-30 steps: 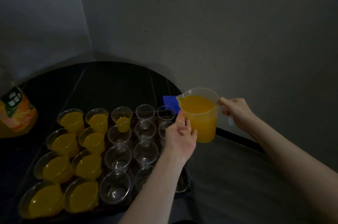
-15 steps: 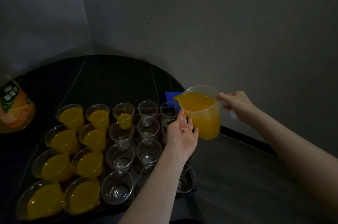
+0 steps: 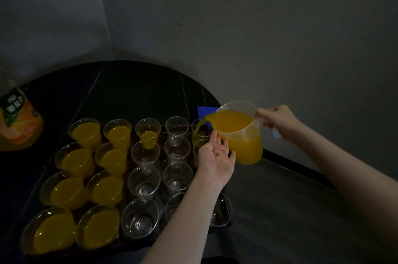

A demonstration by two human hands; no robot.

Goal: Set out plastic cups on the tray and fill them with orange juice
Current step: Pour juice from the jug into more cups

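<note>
Right hand (image 3: 277, 122) gripped handle of tilted jug (image 3: 241, 134), juice streaming into far-right cup (image 3: 199, 132) on tray (image 3: 129, 242). Left hand (image 3: 216, 157), fingers straight, touched jug's side.

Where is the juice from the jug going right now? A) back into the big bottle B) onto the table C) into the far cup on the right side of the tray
C: the tilted jug streams juice from its spout into the far right cup on the tray.
</note>
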